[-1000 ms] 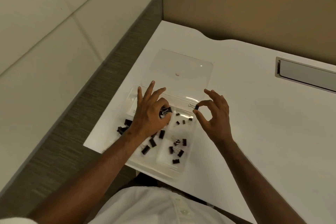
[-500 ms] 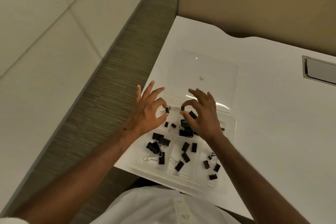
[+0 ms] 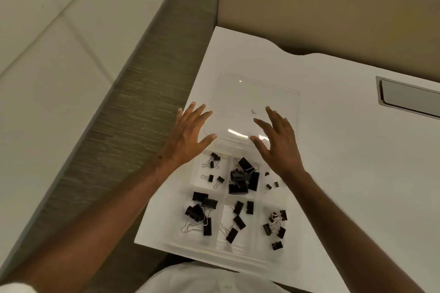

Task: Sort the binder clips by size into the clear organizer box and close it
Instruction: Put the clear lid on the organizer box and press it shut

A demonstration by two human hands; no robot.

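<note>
Both hands have let go of their clips and moved to the far side — the left hand [image 3: 188, 135] and right hand [image 3: 278, 143] now spread, holding nothing, over the flat-lying lid [image 3: 259, 93]. The binder clips [image 3: 240, 177] sit in the organizer box [image 3: 214, 248] at the table's [image 3: 357, 173] near-left corner. Swinging the lid carelessly could push the overhanging box off. A cable hatch [image 3: 409, 96] lies far right, nothing blocking.

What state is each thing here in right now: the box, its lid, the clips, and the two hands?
Organizer box: open, on the white desk.
Lid: folded back flat on the desk.
Binder clips: lying in the six compartments, none loose on the desk.
Left hand: fingers spread, holding nothing, at the lid's left edge.
Right hand: fingers spread, holding nothing, over the lid.
</note>
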